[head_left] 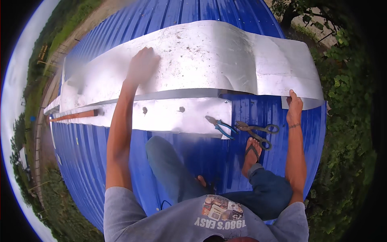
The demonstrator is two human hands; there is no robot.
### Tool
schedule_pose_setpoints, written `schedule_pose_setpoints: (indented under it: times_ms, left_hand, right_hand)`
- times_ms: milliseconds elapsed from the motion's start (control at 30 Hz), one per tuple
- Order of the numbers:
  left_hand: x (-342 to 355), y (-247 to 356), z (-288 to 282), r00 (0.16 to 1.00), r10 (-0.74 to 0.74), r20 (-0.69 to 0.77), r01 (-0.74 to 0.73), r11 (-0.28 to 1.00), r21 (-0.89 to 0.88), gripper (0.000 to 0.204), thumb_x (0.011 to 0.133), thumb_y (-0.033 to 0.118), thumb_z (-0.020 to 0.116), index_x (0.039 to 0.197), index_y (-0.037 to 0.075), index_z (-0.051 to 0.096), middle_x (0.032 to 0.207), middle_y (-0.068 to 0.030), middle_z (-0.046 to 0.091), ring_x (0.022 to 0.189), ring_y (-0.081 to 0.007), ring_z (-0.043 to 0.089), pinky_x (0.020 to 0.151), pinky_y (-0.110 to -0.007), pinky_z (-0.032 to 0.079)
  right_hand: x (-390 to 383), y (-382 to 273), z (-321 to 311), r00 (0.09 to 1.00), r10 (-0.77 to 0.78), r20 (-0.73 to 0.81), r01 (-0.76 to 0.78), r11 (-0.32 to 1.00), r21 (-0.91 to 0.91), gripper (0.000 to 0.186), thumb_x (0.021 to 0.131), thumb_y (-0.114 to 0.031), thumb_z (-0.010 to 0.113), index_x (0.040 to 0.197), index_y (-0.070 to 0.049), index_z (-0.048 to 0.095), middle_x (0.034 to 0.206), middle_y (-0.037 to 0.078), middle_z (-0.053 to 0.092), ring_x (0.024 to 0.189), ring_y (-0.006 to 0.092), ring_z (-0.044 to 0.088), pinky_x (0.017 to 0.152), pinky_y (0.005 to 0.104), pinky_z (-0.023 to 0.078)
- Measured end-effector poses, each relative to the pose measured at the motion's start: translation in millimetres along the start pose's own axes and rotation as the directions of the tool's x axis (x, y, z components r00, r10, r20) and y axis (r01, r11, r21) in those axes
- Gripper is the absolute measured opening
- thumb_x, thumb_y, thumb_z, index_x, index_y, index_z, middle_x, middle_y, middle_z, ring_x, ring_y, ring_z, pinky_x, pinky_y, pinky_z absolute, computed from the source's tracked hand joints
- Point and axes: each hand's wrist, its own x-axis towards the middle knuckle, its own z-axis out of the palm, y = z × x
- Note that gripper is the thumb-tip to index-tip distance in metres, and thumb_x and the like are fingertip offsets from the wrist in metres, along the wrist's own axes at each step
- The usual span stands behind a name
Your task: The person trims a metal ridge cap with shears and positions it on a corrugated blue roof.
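A long, shiny silver metal sheet (201, 56) spans the view from left to right, scuffed with dark specks and curling at its right end. My left hand (144, 66) rests on its upper face, left of the middle; its fingers are blurred. At the sheet's near right edge, my right hand (294, 107) is closed on the rim, thumb side up. A narrower silver strip (165, 117) lies beneath and nearer to me, with two dark lumps on it. Pliers with blue handles (221, 127) lie at the strip's right end. Beside them are dark tin snips (256, 131), near my foot.
All of this is on a ribbed blue metal roof (181, 145), where I squat in flip-flops. A reddish-brown bar (74, 115) lies on the strip's left part. Beyond the roof's right edge are leafy plants (346, 97); a fence (38, 161) runs below the left side.
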Motion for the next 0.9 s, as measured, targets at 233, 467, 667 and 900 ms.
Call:
schedule_pose_setpoints:
  times_ms: [233, 467, 667, 900]
  left_hand:
    - [57.5, 59.7, 45.8, 0.863, 0.434, -0.258, -0.393, 0.899, 0.195, 0.062, 0.101, 0.046, 0.029, 0.155, 0.015, 0.020, 0.160, -0.0114, 0.019, 0.149, -0.0319, 0.010, 0.121, -0.049, 0.005]
    - [58.4, 95.2, 83.0, 0.893, 0.395, -0.216, -0.372, 0.917, 0.143, 0.062, 0.103, 0.047, 0.021, 0.155, 0.014, 0.018, 0.161, -0.0106, 0.016, 0.149, -0.0309, 0.009, 0.121, -0.047, 0.005]
    - [60.2, 94.9, 73.7, 0.910, 0.374, -0.179, -0.349, 0.924, 0.157, 0.061, 0.103, 0.046, 0.019, 0.156, 0.015, 0.017, 0.162, -0.0114, 0.014, 0.149, -0.0312, 0.008, 0.121, -0.049, 0.004]
    - [63.5, 97.0, 69.8, 0.897, 0.416, -0.151, -0.399, 0.908, 0.128, 0.061, 0.103, 0.046, 0.018, 0.156, 0.015, 0.018, 0.162, -0.0116, 0.014, 0.150, -0.0298, 0.007, 0.120, -0.047, 0.003]
  right_hand:
    - [-8.0, -37.2, -2.0, 0.974, -0.198, 0.107, 0.176, 0.967, 0.184, 0.036, 0.096, -0.027, 0.059, 0.104, 0.007, 0.065, 0.104, 0.008, 0.064, 0.096, 0.0142, 0.057, 0.092, 0.0298, 0.044]
    - [-9.3, -62.9, -10.0, 0.945, -0.281, 0.165, 0.217, 0.921, 0.325, 0.030, 0.098, -0.024, 0.056, 0.100, 0.004, 0.066, 0.105, 0.009, 0.064, 0.099, 0.0160, 0.058, 0.093, 0.0324, 0.044]
    - [-5.7, -50.4, 1.3, 0.963, -0.199, 0.182, 0.102, 0.893, 0.439, 0.021, 0.095, -0.020, 0.059, 0.091, -0.001, 0.067, 0.097, 0.006, 0.064, 0.097, 0.0147, 0.057, 0.097, 0.0340, 0.041]
    - [-15.4, -44.0, 14.5, 0.963, -0.052, 0.265, -0.073, 0.896, 0.439, 0.034, 0.092, -0.030, 0.061, 0.104, 0.001, 0.062, 0.102, 0.011, 0.065, 0.104, 0.0192, 0.058, 0.099, 0.0394, 0.041]
